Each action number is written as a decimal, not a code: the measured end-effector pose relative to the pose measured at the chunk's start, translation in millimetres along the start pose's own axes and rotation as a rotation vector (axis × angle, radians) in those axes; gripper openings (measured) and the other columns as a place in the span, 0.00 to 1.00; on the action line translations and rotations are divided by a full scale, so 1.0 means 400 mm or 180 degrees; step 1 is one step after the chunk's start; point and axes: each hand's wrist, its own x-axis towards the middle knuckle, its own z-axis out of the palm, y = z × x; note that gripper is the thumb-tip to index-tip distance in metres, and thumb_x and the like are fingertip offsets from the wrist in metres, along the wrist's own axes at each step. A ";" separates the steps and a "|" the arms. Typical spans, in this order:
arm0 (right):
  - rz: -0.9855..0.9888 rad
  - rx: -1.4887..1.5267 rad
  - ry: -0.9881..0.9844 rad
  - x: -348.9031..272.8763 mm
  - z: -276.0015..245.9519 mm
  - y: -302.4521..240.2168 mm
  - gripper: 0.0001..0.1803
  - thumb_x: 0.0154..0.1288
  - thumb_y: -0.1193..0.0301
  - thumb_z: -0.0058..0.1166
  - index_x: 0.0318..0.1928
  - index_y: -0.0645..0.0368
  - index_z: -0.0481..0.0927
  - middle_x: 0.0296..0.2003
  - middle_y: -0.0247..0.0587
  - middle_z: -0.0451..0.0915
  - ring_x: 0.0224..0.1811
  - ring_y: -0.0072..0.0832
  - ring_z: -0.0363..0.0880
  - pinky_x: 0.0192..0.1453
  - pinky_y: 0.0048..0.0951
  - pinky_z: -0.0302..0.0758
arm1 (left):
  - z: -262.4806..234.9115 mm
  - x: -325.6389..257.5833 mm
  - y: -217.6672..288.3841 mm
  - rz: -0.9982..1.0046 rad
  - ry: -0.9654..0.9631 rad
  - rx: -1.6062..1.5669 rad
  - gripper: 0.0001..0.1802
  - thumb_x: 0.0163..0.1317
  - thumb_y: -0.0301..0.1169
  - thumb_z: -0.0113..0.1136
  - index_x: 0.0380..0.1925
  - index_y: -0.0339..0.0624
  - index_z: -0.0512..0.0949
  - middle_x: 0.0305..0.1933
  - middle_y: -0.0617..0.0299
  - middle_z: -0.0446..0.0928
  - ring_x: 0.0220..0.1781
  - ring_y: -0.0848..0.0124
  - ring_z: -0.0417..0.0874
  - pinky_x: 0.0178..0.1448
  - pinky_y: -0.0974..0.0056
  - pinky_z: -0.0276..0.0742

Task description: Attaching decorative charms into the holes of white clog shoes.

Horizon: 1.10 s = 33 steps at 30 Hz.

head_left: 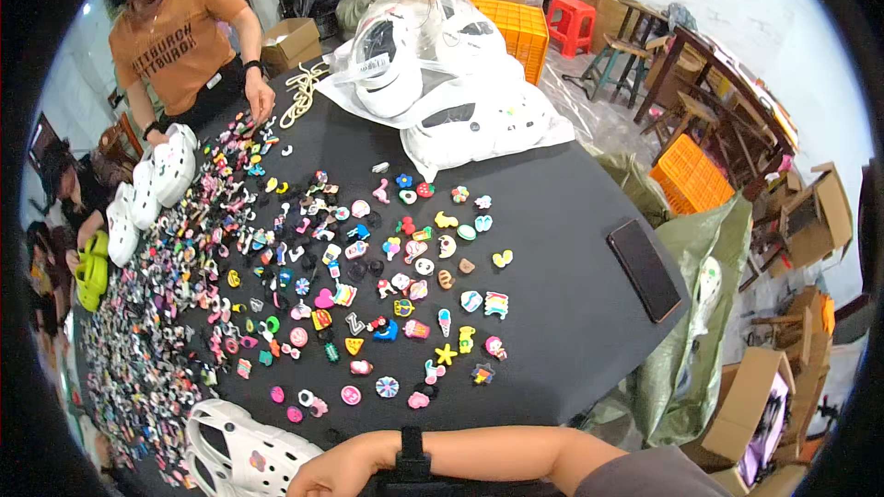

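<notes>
At the lower edge, a white clog [276,460] with round holes lies on the black table, one small colourful charm on its upper. My right hand [339,471] is curled against the clog's side, knuckles up. Its fingers are closed, but their tips and anything between them are hidden. A black band circles that wrist. My left hand is out of view. Ahead of my right hand lie loose shoe charms, among them a pink round charm [351,395], a blue-and-white one [387,387] and a yellow star [446,353].
A dense heap of charms [157,340] covers the table's left side. White clogs [175,166] and a lime-green clog [91,271] stand along its far-left edge, near other people. Bagged white clogs [497,124] lie at the back; a phone [644,271] rests near the right edge.
</notes>
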 end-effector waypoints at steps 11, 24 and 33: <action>-0.0145 0.0240 0.0117 0.001 -0.013 -0.012 0.24 0.69 0.66 0.57 0.61 0.63 0.71 0.44 0.44 0.83 0.40 0.26 0.82 0.41 0.26 0.79 | -0.119 -0.199 -0.091 -0.0322 -0.0654 0.0716 0.23 0.68 0.43 0.52 0.57 0.43 0.74 0.71 0.45 0.61 0.73 0.50 0.60 0.74 0.46 0.52; 0.0227 0.0169 0.0300 0.010 -0.009 -0.018 0.21 0.67 0.69 0.56 0.58 0.60 0.72 0.36 0.36 0.83 0.30 0.21 0.83 0.29 0.19 0.76 | 0.036 -0.509 -0.310 -0.1257 -0.0902 -0.0871 0.25 0.63 0.33 0.56 0.59 0.36 0.72 0.65 0.43 0.69 0.66 0.48 0.70 0.68 0.55 0.63; 0.0205 -0.0097 -0.0896 0.018 0.034 0.034 0.26 0.67 0.67 0.59 0.61 0.65 0.69 0.42 0.44 0.83 0.37 0.26 0.83 0.40 0.26 0.80 | 0.062 -0.477 -0.304 -0.1254 -0.0908 -0.0817 0.23 0.54 0.38 0.61 0.48 0.36 0.78 0.55 0.51 0.78 0.61 0.50 0.73 0.67 0.50 0.62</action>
